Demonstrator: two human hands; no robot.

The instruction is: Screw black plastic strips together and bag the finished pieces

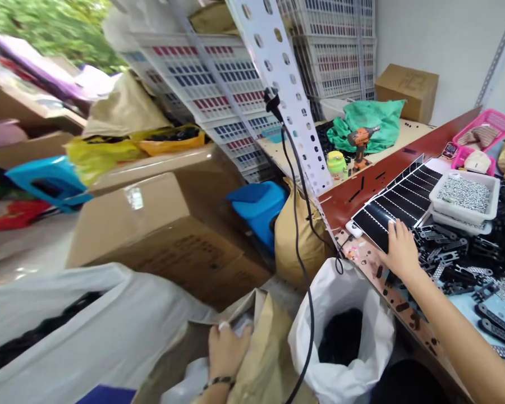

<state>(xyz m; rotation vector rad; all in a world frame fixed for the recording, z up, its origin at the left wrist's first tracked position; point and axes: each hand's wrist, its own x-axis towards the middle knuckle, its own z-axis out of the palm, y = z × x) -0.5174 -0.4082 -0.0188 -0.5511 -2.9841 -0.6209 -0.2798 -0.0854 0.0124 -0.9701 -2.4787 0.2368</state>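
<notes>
My left hand (227, 352), with a dark bracelet at its wrist, reaches into the mouth of a brown paper sack (263, 348). Its fingers are curled by whitish plastic (242, 322) inside; blur and the sack hide what they hold. My right hand (402, 249) lies on the near end of a black sheet with white lines (398, 196), fingers stretched out and holding nothing. Black plastic parts (454, 249) are heaped on the workbench just right of that hand.
A white sack (303, 331) with dark contents stands beside the bench. Black cables (297, 224) hang from a perforated post (284, 73). A tub of screws (465, 193) sits on the bench; behind its red board (404, 160) stands an orange power driver (361, 147). Cardboard boxes (151, 219) fill the left.
</notes>
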